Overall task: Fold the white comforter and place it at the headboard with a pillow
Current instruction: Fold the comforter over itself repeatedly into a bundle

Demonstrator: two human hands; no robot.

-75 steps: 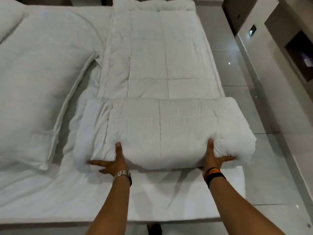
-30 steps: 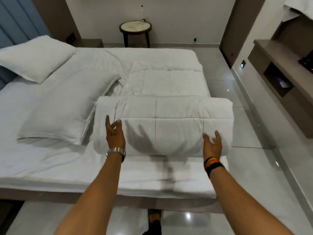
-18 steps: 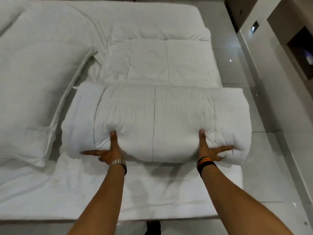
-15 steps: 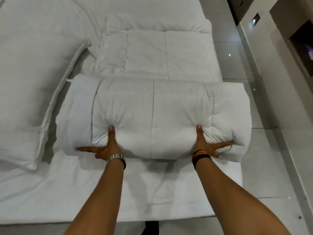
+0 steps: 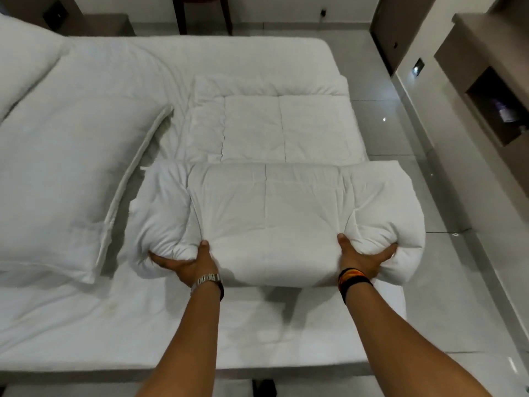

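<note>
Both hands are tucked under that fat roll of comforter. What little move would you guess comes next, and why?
Probably one more turn forward. The left hand and right hand grip the near edge of the rolled comforter, and a flat quilted stretch lies unrolled beyond it, so folding looks unfinished.

Bedroom, prob. hotel, bed [image 5: 257,333], pillow [image 5: 63,179]

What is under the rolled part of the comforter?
Both hands, left and right, reach under the roll's near edge, thumbs on top. The fingers' tips are hidden; bed sheet shows in front.
</note>
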